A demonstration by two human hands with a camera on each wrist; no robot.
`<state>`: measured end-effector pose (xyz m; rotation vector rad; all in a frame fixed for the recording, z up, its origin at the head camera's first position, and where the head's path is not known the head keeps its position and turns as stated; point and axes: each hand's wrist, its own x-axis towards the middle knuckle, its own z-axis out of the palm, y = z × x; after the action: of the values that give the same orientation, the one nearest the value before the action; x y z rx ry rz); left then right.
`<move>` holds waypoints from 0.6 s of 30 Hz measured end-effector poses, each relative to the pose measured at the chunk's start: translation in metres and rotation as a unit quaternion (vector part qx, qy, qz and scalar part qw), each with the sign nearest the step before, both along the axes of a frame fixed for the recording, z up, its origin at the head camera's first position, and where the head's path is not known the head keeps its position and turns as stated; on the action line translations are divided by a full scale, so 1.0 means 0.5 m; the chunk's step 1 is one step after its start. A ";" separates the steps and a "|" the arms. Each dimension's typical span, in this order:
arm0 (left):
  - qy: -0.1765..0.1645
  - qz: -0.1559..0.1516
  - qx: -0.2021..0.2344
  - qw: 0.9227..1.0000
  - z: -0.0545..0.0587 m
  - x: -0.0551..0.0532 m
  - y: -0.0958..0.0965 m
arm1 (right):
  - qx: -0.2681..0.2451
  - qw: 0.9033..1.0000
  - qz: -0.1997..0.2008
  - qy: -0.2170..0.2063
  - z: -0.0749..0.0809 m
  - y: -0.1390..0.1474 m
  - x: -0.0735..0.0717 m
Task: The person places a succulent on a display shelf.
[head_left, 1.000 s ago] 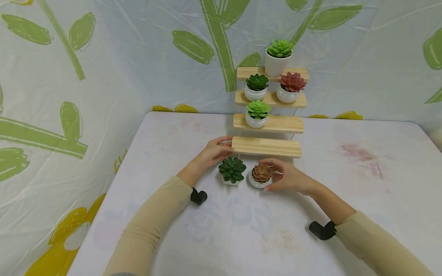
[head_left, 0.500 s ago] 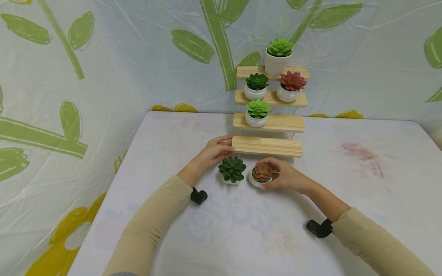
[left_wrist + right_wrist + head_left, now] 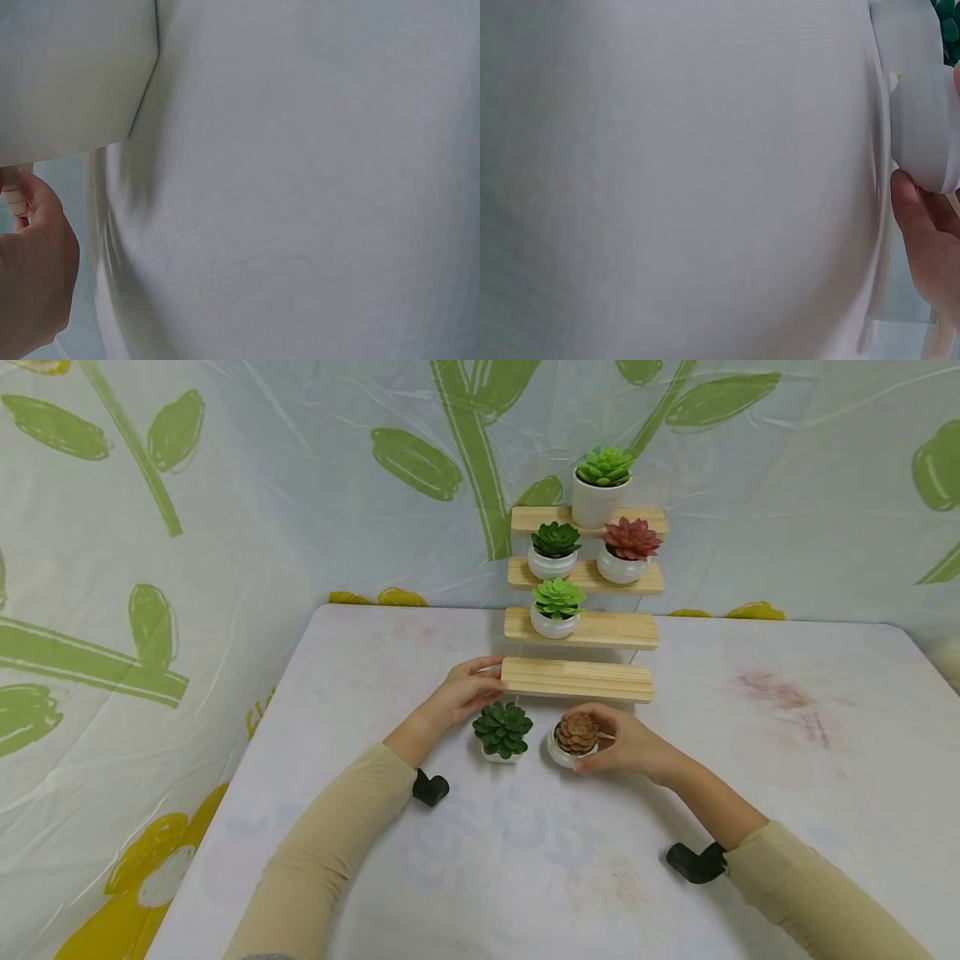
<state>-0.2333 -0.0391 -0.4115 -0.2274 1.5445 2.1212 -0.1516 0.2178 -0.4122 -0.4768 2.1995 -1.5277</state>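
My left hand (image 3: 467, 691) grips the left end of the lowest wooden shelf (image 3: 577, 679), with the thumb along its front edge. The left wrist view shows that hand (image 3: 41, 262) pinching the wood (image 3: 16, 201). My right hand (image 3: 626, 743) holds a brown succulent (image 3: 576, 733) in a round white pot (image 3: 562, 756), fingers and thumb around its right side. In the right wrist view the fingers lie against the white pot (image 3: 924, 127). Just left of it stands a dark green succulent (image 3: 502, 729) in a white pot, in front of the shelf.
Above the lowest shelf rise further wooden tiers. They carry a light green succulent (image 3: 557, 599), a dark green one (image 3: 555, 539), a red one (image 3: 632, 538) and a tall white pot (image 3: 597, 502) with a bright green plant. A leaf-patterned sheet (image 3: 300, 485) hangs behind the white table (image 3: 750, 760).
My right hand has shifted the brown succulent slightly to the right, widening the gap to the dark green one. My left hand stays on the shelf end.
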 end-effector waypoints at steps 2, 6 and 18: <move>0.000 0.001 0.002 1.000 0.000 0.000 -0.001 | 0.001 1.000 -0.005 -0.001 0.000 0.004 -0.001; -0.002 0.000 0.005 1.000 0.000 0.000 -0.001 | -0.003 1.000 -0.010 0.001 0.006 0.012 -0.002; 0.001 -0.002 0.001 1.000 0.008 0.006 -0.001 | -0.010 1.000 -0.027 -0.008 0.037 0.024 0.002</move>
<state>-0.2301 -0.0398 -0.4073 -0.2216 1.5444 2.1208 -0.1508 0.2299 -0.3935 -0.4130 2.2032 -1.5760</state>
